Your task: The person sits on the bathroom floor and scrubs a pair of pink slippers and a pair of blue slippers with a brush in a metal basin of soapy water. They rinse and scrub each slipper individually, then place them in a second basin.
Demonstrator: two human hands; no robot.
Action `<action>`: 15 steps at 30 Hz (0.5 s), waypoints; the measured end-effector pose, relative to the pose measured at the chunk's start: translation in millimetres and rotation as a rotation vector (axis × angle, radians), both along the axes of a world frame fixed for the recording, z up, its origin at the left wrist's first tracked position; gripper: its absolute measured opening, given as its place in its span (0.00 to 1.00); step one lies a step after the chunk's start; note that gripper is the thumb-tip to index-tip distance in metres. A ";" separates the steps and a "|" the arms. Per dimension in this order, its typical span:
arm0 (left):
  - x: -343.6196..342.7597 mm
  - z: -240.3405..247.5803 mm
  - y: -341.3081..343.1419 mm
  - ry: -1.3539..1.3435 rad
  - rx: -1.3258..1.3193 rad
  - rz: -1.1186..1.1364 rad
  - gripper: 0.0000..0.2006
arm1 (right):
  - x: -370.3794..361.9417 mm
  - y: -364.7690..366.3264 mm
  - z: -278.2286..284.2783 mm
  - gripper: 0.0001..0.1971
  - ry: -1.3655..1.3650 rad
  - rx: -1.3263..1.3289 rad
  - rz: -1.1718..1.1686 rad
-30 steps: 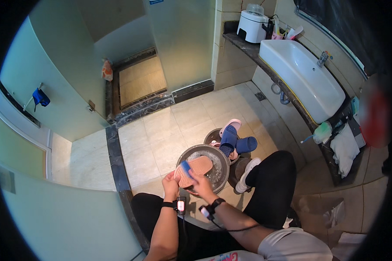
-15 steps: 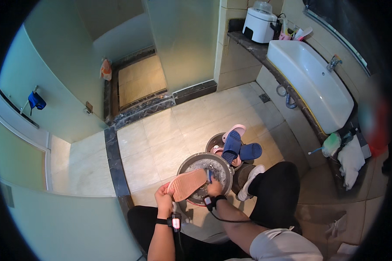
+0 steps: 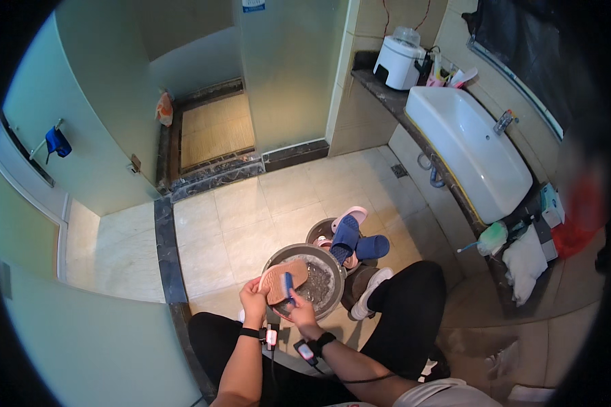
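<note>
My left hand point(image 3: 252, 302) grips one end of a pink slipper point(image 3: 274, 281), its patterned sole turned up over the left rim of a grey basin point(image 3: 339, 298). Closed round the handle of a blue scrub brush point(image 3: 288, 279), my right hand point(image 3: 301, 312) holds the bristles against the sole. Soapy water point(image 3: 320, 277) with foam lies in the basin. Just behind, a second basin point(image 3: 315, 235) holds several slippers, among them a blue slipper point(image 3: 345, 239) and a pink slipper point(image 3: 355, 218). Another blue slipper point(image 3: 373, 247) rests at its right edge.
A white sink point(image 3: 465, 152) on a dark counter stands at the right, with a white appliance point(image 3: 398, 62) behind it. My legs point(image 3: 414, 319) flank the basin. Frosted glass panels point(image 3: 81, 353) stand at the left, and a dark stone threshold point(image 3: 170, 251) crosses the floor.
The brush has come up from the basin's water onto the slipper's sole. My right hand has moved left toward my left hand. The whole view has shifted slightly.
</note>
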State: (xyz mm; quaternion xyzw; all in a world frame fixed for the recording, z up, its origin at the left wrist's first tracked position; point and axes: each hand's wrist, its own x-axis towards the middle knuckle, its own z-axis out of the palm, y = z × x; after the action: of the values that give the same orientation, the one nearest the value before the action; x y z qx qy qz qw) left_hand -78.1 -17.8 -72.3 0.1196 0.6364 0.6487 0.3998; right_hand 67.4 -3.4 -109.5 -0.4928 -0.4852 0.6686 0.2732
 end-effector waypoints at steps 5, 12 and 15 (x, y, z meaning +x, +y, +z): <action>11.2 35.5 -6.4 -0.052 0.100 -0.093 0.17 | 25.7 36.0 17.9 0.30 -0.227 0.259 0.090; 58.8 92.4 -32.0 0.677 0.161 -0.407 0.17 | 43.6 86.4 113.9 0.11 0.119 -0.651 -0.012; 80.0 109.5 -29.2 0.842 0.165 -0.504 0.16 | 53.3 93.0 99.3 0.12 0.278 -0.727 0.038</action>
State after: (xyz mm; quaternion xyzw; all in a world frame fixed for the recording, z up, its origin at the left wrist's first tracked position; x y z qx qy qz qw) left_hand 1.8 -46.9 37.2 0.5524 0.6405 0.4755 0.2418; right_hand 120.7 89.6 -10.2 -0.4533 -0.1839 0.8622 0.1314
